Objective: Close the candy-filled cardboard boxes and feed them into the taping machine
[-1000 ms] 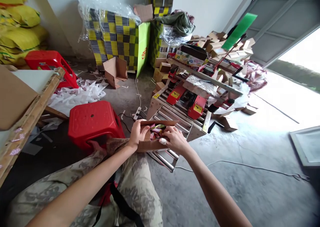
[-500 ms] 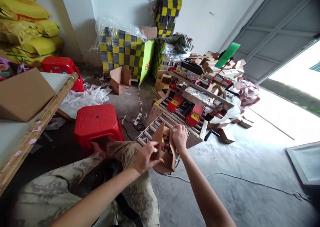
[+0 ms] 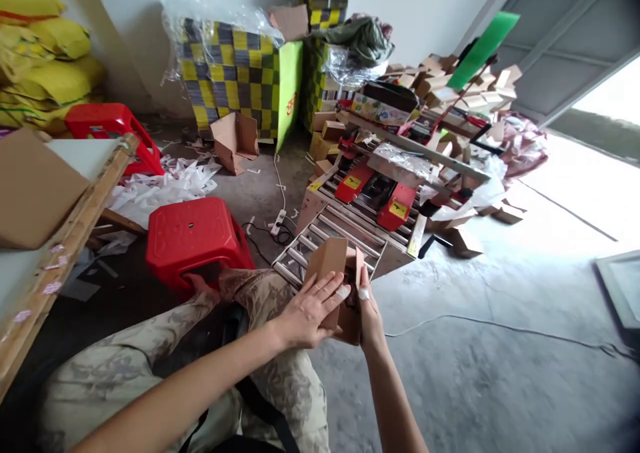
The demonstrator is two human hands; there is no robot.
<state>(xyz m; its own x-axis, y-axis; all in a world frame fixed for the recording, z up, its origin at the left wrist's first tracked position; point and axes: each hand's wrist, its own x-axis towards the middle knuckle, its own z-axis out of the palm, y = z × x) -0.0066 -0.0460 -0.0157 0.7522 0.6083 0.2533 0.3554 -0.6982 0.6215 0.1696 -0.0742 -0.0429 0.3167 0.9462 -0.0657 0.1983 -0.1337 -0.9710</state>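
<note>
A small brown cardboard box (image 3: pixel 327 256) is between my hands at the near end of the roller conveyor (image 3: pixel 297 256). Its flaps are partly folded in, and a dark gap shows between them; what lies inside is hard to make out. My left hand (image 3: pixel 313 310) rests flat on the left flap with fingers stretched out. Along the box's right side, my right hand (image 3: pixel 373 316) holds the wall, its fingers close together. White wrapping shows on a finger of each hand.
Beyond the rollers stands a carton-sealing machine with red side guides (image 3: pixel 395 206). A red stool (image 3: pixel 193 240) is left of my legs, and a wood-edged table (image 3: pixel 65 240) lies further left. Folded cartons (image 3: pixel 440 90) are heaped at the back right. A cable (image 3: pixel 480 318) crosses the floor.
My left hand has moved from pinching near the left flap to lying flat on it. My right hand has slid down the box's right side. The flaps have folded further inward.
</note>
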